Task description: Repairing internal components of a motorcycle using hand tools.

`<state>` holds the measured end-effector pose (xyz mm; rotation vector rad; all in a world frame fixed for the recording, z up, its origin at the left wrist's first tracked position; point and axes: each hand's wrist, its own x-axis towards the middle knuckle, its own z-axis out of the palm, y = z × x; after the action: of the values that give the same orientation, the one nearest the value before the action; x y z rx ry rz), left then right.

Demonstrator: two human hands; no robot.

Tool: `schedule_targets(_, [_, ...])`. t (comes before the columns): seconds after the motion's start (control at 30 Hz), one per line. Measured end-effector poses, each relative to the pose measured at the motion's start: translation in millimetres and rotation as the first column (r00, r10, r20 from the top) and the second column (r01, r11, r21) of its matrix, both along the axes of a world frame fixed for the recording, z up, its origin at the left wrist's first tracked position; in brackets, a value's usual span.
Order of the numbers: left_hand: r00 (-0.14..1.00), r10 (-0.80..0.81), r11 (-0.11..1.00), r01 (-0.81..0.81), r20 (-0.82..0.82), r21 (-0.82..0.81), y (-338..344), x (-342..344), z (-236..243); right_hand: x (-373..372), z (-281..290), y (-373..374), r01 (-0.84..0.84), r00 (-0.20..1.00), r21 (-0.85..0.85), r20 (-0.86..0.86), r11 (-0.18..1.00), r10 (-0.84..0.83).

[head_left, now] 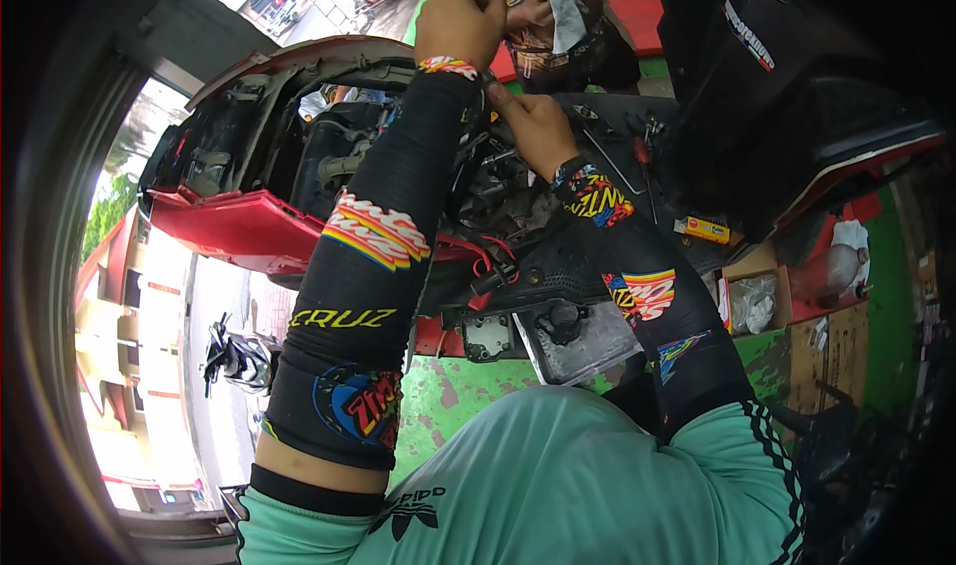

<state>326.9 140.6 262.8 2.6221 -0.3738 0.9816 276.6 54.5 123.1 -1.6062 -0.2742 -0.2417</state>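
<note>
My left hand [460, 29] is closed in a fist above the far side of a scooter [239, 231] with red panels and a dark opened body. What it holds, if anything, is hidden behind the fingers. My right hand [541, 135] is lower and to the right, by the scooter's exposed inner parts. Its fingers are curled with the thumb pressed forward; I cannot make out what is in them. Black patterned sleeves cover both forearms. Just right of this hand lie a thin bent metal rod [609, 164] and a red-handled tool [640, 151] on the black floorboard.
Across the scooter, another person's hands [533, 12] hold a white cloth [568, 19]. A small yellow box [703, 229] rests right of my right forearm. Below the scooter are a metal tray [607, 338] and a carton [782, 278] with a plastic bag. The black seat [737, 157] rises at right.
</note>
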Motion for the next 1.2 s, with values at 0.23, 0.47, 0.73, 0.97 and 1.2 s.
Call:
schedule_targets(0.23, [0.996,-0.071,0.996,0.075,-0.060,0.058,1,33,-5,5,5,-2,0.079,0.992,-0.047,-0.097,0.996,-0.083])
schedule_targets(0.47, [0.988,-0.143,0.990,0.142,-0.055,-0.012,5,49,-9,8,7,2,0.117,0.982,-0.054,-0.145,0.992,-0.124])
schedule_targets(0.73, [0.878,-0.230,0.970,0.171,-0.420,-0.173,7,25,-1,6,5,-4,0.069,0.996,-0.031,-0.059,0.997,-0.071])
schedule_targets(0.97, [0.759,-0.465,0.881,0.342,-0.456,-0.328,-1,-46,6,-11,-9,-32,0.067,0.995,-0.123,0.081,0.990,-0.057])
schedule_targets(1.2, [0.808,-0.283,0.958,0.221,-0.517,-0.180,-3,-69,-18,-11,-45,-29,0.030,0.989,-0.174,0.147,0.984,-0.004])
